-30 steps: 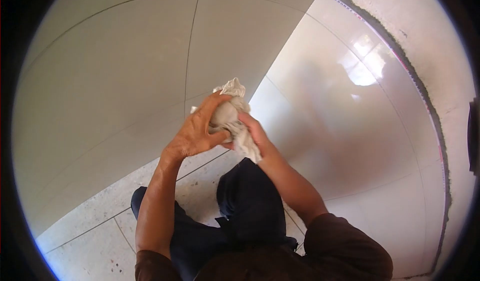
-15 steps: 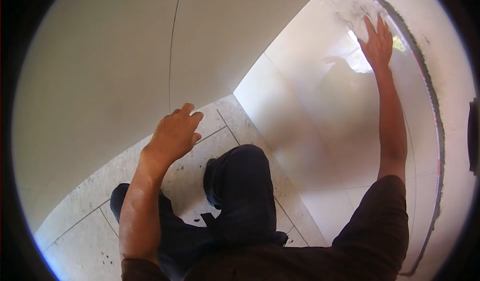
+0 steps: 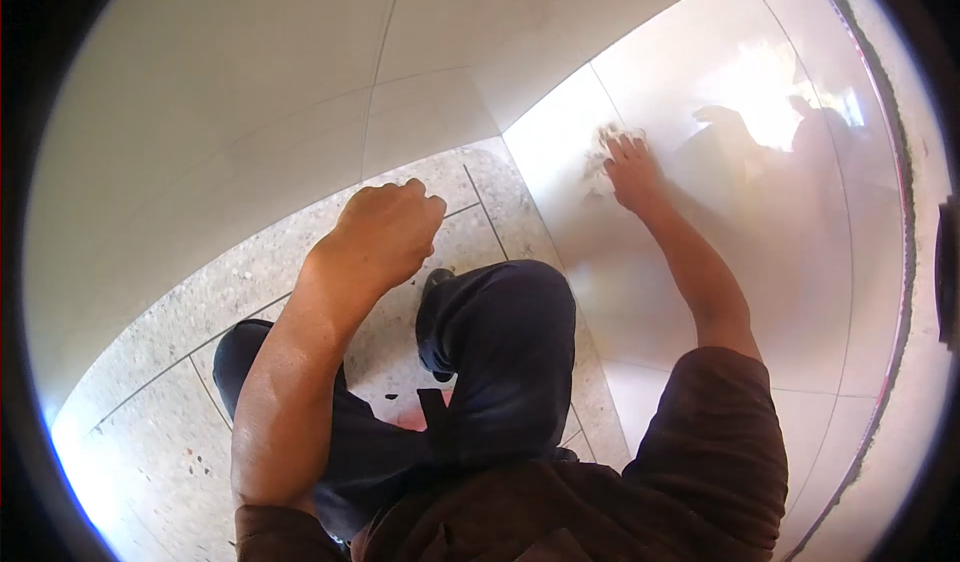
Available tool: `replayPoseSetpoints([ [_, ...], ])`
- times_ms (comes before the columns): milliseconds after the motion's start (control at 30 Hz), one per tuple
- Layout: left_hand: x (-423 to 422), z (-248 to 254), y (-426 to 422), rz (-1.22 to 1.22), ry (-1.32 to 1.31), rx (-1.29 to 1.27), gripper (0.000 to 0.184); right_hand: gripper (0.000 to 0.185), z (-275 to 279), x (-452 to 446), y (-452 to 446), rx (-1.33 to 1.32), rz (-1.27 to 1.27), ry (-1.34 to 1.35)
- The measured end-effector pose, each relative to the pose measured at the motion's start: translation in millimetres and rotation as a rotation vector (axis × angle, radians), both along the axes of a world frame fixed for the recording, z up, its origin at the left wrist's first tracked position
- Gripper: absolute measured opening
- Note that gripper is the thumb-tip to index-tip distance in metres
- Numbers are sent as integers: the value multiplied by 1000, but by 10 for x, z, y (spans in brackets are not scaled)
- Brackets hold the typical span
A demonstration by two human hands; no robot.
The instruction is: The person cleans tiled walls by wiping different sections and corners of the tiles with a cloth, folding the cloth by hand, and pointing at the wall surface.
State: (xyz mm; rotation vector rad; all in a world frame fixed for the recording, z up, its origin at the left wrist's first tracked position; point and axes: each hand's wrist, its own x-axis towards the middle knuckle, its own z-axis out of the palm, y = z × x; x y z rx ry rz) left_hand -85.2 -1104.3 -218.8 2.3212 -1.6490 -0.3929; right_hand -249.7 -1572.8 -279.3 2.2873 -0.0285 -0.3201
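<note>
A pale crumpled cloth point(image 3: 600, 152) lies against the glossy tiled wall point(image 3: 680, 272) on the right, partly hidden under my right hand point(image 3: 634, 172). The fingers of that hand press the cloth to the tile. My left hand point(image 3: 388, 230) hangs above the floor, near the foot of the left wall, with its fingers curled in. Nothing shows in it. My left hand touches neither wall.
The left tiled wall point(image 3: 250, 92) meets the right one at a corner. Speckled floor tiles point(image 3: 165, 412) with dark joints lie below. My bent knees point(image 3: 510, 312) are between the arms. A rough dark edge point(image 3: 905, 212) borders the right wall.
The cloth, first between both hands, went with my right hand to the upper right wall, then down and left towards the corner. My left hand let go of it, and its fingers have curled in.
</note>
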Motion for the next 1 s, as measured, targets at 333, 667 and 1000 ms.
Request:
replayPoseSetpoints([
  [333, 75, 46, 98, 62, 9, -17, 27, 59, 599, 572, 109, -168, -130, -35],
  [667, 122, 36, 31, 51, 31, -12, 25, 67, 555, 926, 233, -70, -571, 92],
  [1000, 113, 32, 35, 44, 10, -14, 27, 64, 438, 878, 157, -88, -552, 32],
])
